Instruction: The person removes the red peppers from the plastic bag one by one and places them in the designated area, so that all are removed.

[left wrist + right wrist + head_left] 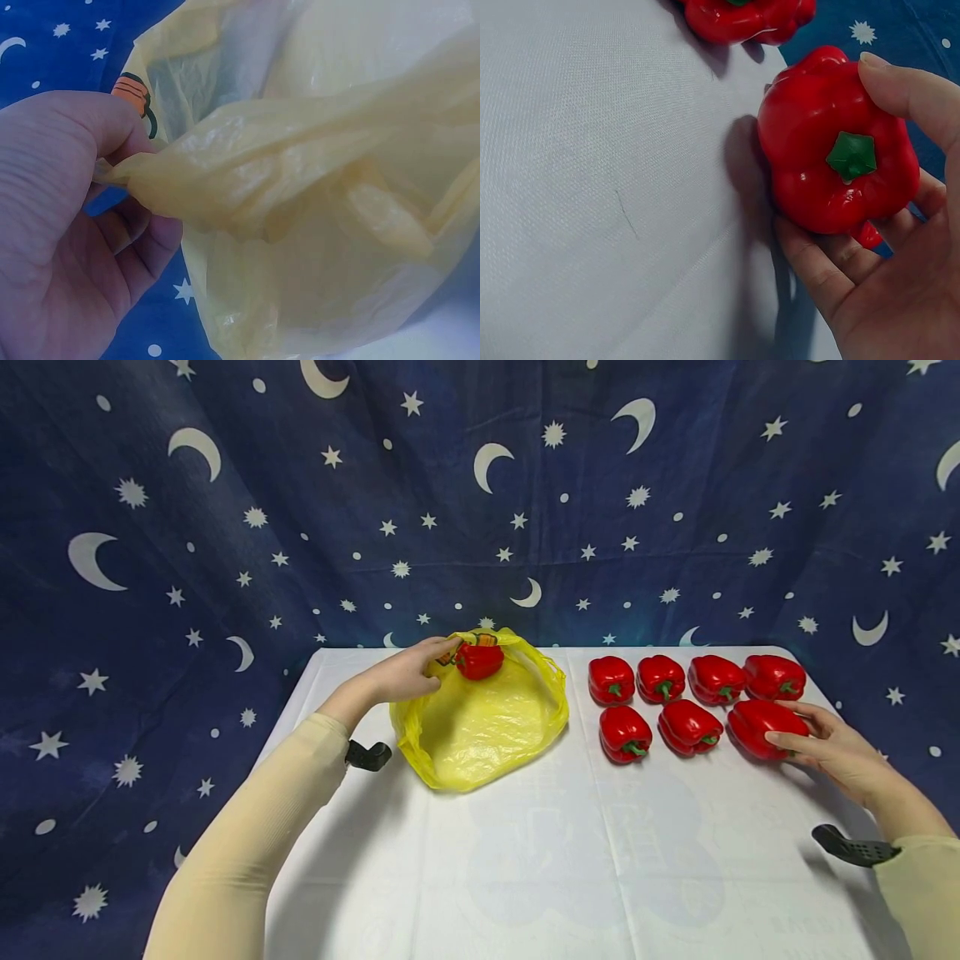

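My left hand point(408, 675) pinches the rim of a yellow plastic bag point(495, 718) between thumb and fingers. The bag's mouth gapes wide toward the head camera, and one red bell pepper point(480, 661) lies inside at its far side. In the left wrist view, gathered plastic point(225, 165) runs out from between the thumb and fingers. On the right, my right hand point(840, 747) grips another red bell pepper point(765, 728), the thumb on one side and fingers curled beneath. Its green stem point(851, 155) faces the right wrist camera.
Several more red bell peppers point(661, 679) stand in two rows between the bag and my right hand. Everything rests on a white-covered table point(525, 877). A dark blue curtain point(450, 493) with moons and stars hangs behind the table's far edge.
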### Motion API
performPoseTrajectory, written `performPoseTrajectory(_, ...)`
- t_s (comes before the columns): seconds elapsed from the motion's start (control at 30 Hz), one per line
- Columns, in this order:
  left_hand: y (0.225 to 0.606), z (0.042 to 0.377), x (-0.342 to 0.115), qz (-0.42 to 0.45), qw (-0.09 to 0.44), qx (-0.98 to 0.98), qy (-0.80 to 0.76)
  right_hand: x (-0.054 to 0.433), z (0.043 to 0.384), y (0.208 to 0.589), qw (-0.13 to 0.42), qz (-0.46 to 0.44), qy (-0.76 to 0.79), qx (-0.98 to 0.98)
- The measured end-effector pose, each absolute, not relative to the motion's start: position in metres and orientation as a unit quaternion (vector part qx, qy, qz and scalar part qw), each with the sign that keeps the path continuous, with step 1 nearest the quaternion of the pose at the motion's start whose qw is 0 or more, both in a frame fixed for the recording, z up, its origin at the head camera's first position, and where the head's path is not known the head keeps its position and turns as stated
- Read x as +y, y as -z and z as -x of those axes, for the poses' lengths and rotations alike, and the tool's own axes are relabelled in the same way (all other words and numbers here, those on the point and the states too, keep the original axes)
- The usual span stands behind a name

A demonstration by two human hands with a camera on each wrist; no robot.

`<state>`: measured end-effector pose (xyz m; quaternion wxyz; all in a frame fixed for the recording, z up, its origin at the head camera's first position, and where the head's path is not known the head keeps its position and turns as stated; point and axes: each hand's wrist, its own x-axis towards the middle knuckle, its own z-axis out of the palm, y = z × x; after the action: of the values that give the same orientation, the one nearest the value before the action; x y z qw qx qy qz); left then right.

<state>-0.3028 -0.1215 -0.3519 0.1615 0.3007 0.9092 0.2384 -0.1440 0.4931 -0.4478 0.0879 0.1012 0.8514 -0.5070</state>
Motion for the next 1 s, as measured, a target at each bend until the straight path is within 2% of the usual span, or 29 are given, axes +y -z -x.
performPoseTrajectory(0.53, 0.3539, 0.304, -0.1222, -0.301, 0.164, 0.907, -0.244, 0.4896, 0.1497, 0.4526, 0.074, -0.108, 0.478, 0.869)
performPoseTrajectory(1.0, 0.3535, 0.304, -0.1218, -0.302, 0.161, 0.908, -0.241, 0.4864, 0.1509, 0.4492, 0.085, -0.109, 0.467, 0.873)
